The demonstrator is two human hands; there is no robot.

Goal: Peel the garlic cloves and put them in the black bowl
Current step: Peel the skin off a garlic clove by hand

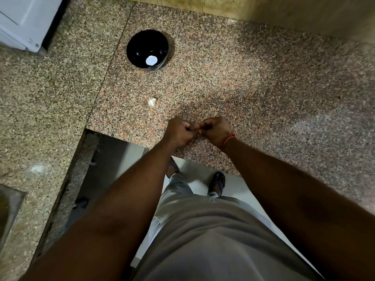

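The left hand [178,130] and right hand [215,128] met over the near edge of the counter [243,82], knuckles up and fingers curled inward, their fingertips pressed together at one spot between them. Something tiny sat in that pinch, most likely a clove, but it was too small and too hidden by the fingers to tell for sure. A red thread [228,139] circled the right wrist. Below the hands, past the counter's edge, grey trousers [203,230] and a sandalled foot [218,181] showed on the pale floor.

Farther in, a little left of the hands and well apart from them, a piece of garlic [152,102] lay on the speckled stone, still in its white skin. Beyond it, toward the back of the counter, stood the bowl [147,48], upright, with a bright white patch at its bottom; whether that was glare or something lying inside could not be told.
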